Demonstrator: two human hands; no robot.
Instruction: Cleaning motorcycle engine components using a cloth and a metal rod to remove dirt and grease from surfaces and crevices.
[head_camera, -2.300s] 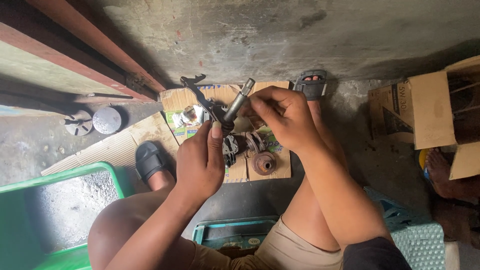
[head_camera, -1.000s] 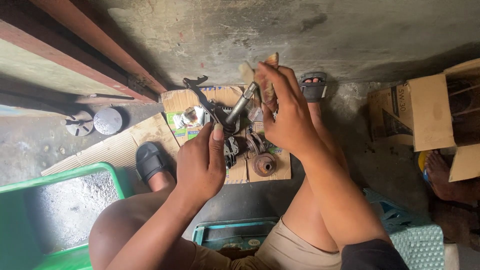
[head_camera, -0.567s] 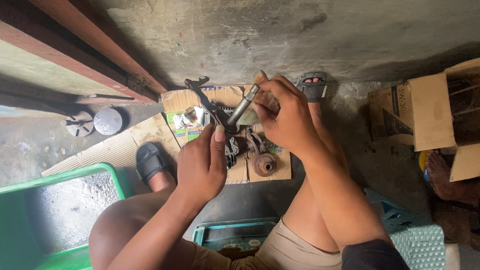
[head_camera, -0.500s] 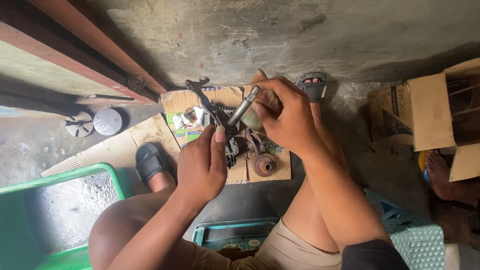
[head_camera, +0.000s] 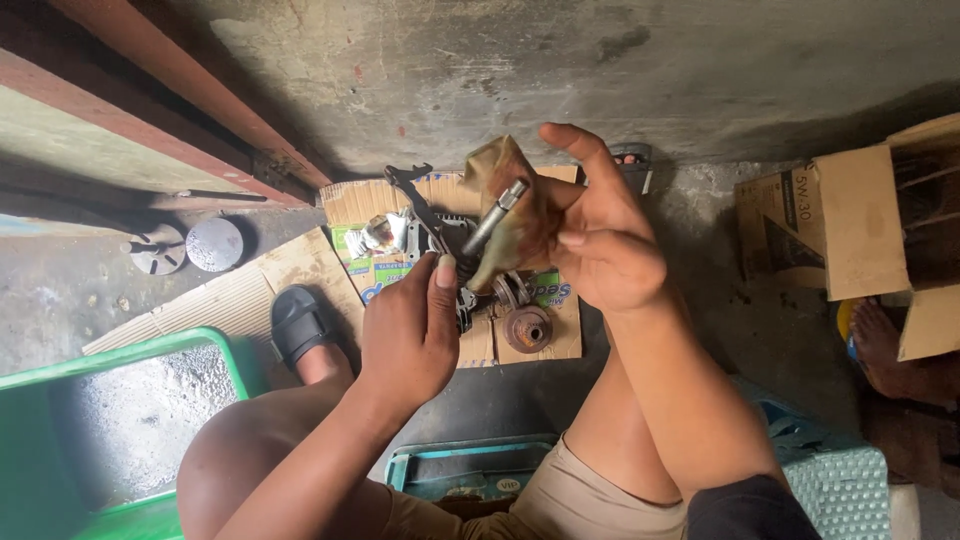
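My left hand (head_camera: 408, 330) gripped the steel shaft (head_camera: 487, 225) at its base, long axis tilted up-right, while my right hand (head_camera: 598, 235), fingers half-spread, pinched a greasy tan rag (head_camera: 518, 200) around it.

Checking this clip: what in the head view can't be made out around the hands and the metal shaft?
- Lower end of the metal shaft: head view, covered by the left hand.
- Part of the shaft under the brown rag, which the right hand presses on it.
- Small parts on the cardboard sheet: behind both hands, too small to identify.
- Cardboard box: cut off by the right edge, inside dark.
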